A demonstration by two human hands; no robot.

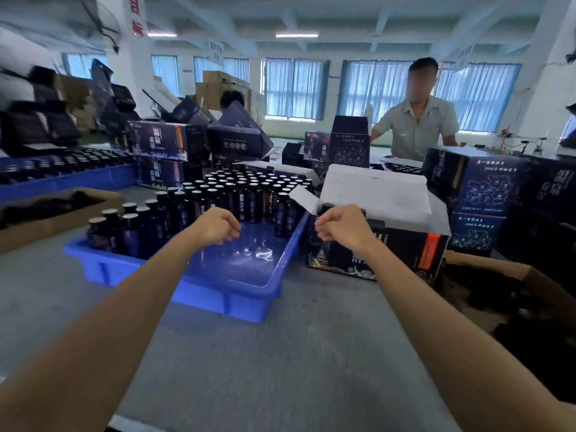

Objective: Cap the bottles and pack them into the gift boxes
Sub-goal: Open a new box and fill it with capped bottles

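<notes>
1. Loosely curled and holding nothing, the left hand (218, 227) is hovering over the blue tray (249, 302); the right hand (341, 229) is hovering with curled fingers at the open gift box (374, 254), and I cannot tell whether it is pinching anything.
2. Dark bottles (237, 194) (glossy, black-capped) are standing in the rectangular plastic tray's far part, long axes vertical, caps pointing up; its near floor is showing bare.
3. White flaps are standing open on the printed cardboard box; something dark is showing inside.
4. Closed boxes (480, 194) are sitting stacked on the right.
</notes>
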